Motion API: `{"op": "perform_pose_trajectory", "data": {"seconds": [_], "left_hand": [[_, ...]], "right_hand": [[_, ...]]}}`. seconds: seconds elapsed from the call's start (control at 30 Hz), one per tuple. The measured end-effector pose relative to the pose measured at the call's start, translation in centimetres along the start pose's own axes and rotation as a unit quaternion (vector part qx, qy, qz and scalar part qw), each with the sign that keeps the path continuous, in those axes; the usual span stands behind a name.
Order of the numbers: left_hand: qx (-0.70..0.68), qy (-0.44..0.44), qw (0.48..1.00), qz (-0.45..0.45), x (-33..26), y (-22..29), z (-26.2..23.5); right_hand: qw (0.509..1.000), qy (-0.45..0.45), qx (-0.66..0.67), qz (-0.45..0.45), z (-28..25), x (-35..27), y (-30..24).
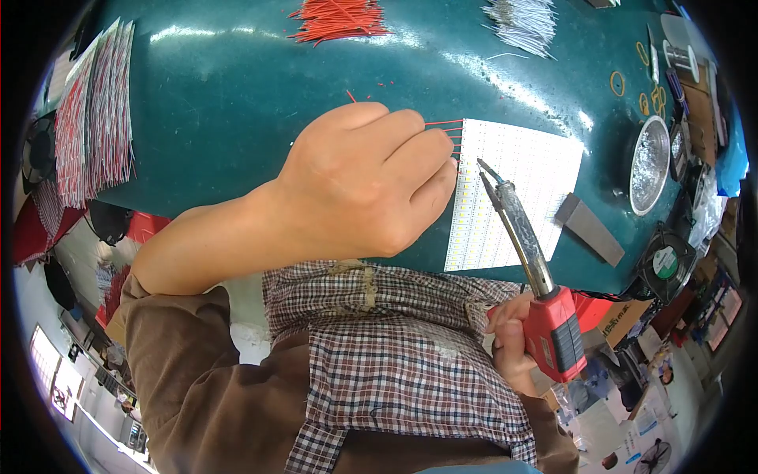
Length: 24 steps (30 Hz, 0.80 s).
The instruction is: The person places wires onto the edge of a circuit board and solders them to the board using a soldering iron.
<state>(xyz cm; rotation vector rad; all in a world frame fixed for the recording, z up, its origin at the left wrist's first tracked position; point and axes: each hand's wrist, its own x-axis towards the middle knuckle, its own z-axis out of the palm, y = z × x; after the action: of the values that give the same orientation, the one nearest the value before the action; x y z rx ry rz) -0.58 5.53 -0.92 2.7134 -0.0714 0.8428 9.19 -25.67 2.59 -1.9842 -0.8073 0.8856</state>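
Note:
My left hand (367, 178) is closed beside the left edge of a white LED circuit board (521, 189), knuckles up. A red wire (351, 96) pokes out past its far side. Several short red wires (444, 122) run between my fingers and the board's left edge; my hand hides their other ends. My right hand (513, 340) grips the red handle of a soldering iron (529, 245). Its two thin tips reach over the board near the wired edge, close to my left fingers. Whether they touch the board I cannot tell.
Loose red wires (339, 17) and white wires (521, 25) lie at the far side of the green table. A grey block (590, 229) rests against the board's right. Beyond are a metal bowl (650, 166), rubber bands (617, 83) and a small fan (667, 262). Wired strips (95, 118) hang at left.

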Motion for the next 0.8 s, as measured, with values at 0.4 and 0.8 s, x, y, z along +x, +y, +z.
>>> {"op": "perform_pose_trajectory", "data": {"seconds": [0.4,0.8], "left_hand": [[0.001,0.022,1.0,-0.002,0.0,0.0,0.1],[0.001,0.011,1.0,0.001,0.3,0.1,0.1]], "right_hand": [[1.0,-0.005,-0.005,-0.009,-0.2,0.1,0.1],[0.997,0.014,0.063,0.035,0.1,0.3,-0.8]]}}
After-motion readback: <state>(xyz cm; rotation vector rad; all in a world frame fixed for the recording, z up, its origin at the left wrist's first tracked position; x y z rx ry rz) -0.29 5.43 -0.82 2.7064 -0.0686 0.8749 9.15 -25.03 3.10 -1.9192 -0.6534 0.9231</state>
